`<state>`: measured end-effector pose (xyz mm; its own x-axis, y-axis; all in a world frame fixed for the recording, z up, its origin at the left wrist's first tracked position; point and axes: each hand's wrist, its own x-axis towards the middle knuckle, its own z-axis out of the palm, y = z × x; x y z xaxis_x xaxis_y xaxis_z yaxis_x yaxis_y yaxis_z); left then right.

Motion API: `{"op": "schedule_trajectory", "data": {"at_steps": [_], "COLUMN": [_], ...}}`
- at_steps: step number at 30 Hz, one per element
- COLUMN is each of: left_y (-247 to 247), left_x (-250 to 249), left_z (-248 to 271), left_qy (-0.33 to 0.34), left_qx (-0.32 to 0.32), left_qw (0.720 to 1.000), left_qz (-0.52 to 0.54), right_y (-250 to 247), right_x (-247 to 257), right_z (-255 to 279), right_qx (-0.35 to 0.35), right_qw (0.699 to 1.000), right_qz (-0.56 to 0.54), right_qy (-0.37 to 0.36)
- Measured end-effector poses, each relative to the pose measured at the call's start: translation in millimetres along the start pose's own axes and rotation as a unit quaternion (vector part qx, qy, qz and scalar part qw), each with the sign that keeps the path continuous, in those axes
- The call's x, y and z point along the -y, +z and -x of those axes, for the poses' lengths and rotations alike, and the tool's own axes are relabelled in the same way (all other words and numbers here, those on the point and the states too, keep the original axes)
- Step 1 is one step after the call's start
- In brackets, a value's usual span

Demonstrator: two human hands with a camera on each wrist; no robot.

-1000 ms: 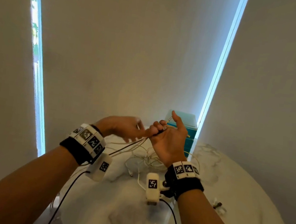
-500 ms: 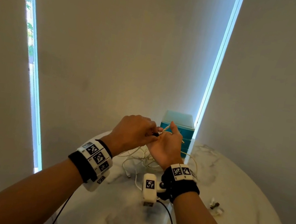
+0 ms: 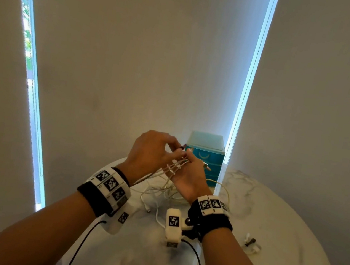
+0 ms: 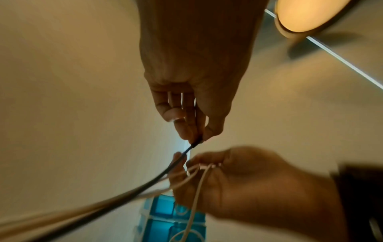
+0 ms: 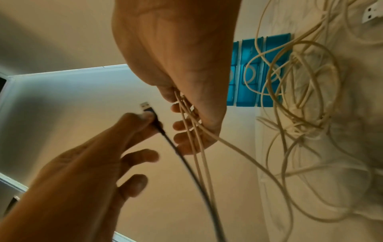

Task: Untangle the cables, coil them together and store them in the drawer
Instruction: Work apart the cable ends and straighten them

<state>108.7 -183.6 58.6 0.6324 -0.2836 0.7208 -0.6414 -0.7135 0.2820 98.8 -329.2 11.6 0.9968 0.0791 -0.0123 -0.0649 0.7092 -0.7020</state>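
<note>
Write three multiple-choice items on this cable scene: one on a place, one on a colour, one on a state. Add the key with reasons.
1. Where does the drawer unit stand?
A. at the table's far edge, beyond the hands
B. on the floor
C. at the near edge, by the wrists

2. What colour is the cable pinched by the left hand?
A. red
B. black
C. yellow

3. What is the right hand doing?
A. lying flat on the table
B. pulling a drawer
C. gripping several white cables

Key: 1 A, the blue unit stands behind the hands; 2 B, the dark lead ends in a USB plug; 3 C, its fingers curl round the white strands.
</note>
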Motion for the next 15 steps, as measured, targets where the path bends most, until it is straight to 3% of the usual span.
{"op": "schedule_trajectory", "data": {"at_steps": [2,6,10,12,13,15], "left_y": [-3.7,1.0,13.6,18.0,18.9,20.8], "left_x": [5.2,12.3,23.8,23.7,18.8,3.9], "left_z": [-9.6,-16.9,-13.4,-10.3,-8.1,-0.6], "left_qy": [-0.032,-0.108,-0.114,-0.152,-0.179,-0.239], "left_qx": [0.012,0.108,0.081,0.073,0.098,0.204], "left_qw": [0.998,0.974,0.979,0.975,0.963,0.914], "left_qz": [0.048,0.169,0.151,0.148,0.173,0.256], "right_y": [-0.8,3.9,10.9,10.4,11.2,13.2], "right_x": [-6.0,-13.1,-13.1,-12.3,-11.5,-9.5], "right_z": [1.2,0.6,1.6,1.9,3.9,5.9], "right_qx": [-0.017,-0.005,-0.022,-0.028,-0.023,-0.020], "right_qw": [1.000,0.999,0.999,0.999,0.998,0.997], "right_qz": [0.006,0.039,0.034,0.043,0.049,0.070], "right_qy": [0.011,0.003,0.009,0.011,0.008,-0.009]}}
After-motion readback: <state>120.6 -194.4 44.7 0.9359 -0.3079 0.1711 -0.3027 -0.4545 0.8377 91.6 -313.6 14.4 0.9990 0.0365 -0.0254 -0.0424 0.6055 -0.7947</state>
